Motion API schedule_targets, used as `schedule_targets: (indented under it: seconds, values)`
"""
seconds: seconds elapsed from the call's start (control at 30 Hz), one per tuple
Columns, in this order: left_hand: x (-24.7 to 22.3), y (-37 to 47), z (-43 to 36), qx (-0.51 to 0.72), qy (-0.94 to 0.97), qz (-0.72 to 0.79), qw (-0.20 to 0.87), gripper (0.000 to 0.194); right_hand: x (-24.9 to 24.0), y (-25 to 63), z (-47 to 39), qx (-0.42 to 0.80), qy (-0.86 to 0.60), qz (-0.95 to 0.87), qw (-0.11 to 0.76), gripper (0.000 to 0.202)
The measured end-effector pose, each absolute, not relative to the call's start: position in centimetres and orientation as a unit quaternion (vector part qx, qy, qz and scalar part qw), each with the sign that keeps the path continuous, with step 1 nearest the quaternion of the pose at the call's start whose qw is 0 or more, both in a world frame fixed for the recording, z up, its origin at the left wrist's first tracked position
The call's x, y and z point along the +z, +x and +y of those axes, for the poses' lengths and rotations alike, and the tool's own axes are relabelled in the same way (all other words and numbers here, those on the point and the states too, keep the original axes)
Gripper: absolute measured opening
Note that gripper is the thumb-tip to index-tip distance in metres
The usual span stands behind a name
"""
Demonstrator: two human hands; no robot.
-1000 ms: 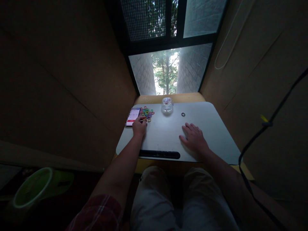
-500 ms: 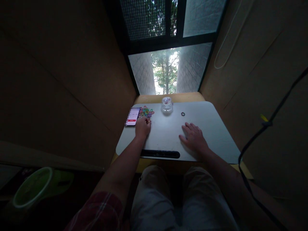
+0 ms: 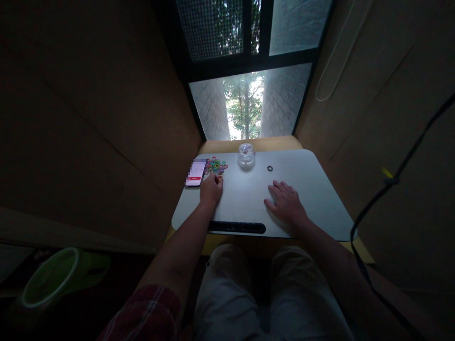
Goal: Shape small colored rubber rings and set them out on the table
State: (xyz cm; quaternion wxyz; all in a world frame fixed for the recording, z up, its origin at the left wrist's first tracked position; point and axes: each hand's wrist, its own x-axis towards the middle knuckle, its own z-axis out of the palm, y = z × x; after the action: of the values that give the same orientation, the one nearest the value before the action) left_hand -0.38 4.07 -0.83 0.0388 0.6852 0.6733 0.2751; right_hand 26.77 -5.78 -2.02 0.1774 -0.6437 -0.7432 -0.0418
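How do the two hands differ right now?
The bare left hand is curled, its fingertips drawn together at the near edge of the pile of colourful small bands; the bare right hand lies spread on the white tabletop. The left is beside the bands; the right is nearest the lone dark ring. Both are palm down.

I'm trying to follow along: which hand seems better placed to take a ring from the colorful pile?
Probably the left hand: it is beside the pile of small rings, while the right hand rests farther off on the white board.
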Motion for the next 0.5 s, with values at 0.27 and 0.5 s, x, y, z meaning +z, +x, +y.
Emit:
schedule_targets:
  seconds: [0.27,0.5]
  values:
    - [-1.01,-0.35,4.47,0.295,0.687,0.663,0.024,0.013,-2.28,26.84,-5.64,-0.035,-0.643,-0.743,0.182,0.051]
    - [-1.01,-0.46,4.51,0.331,0.702,0.631,-0.001,0.010,-2.19,26.84,-5.70,-0.034,-0.641,-0.742,0.191,0.050]
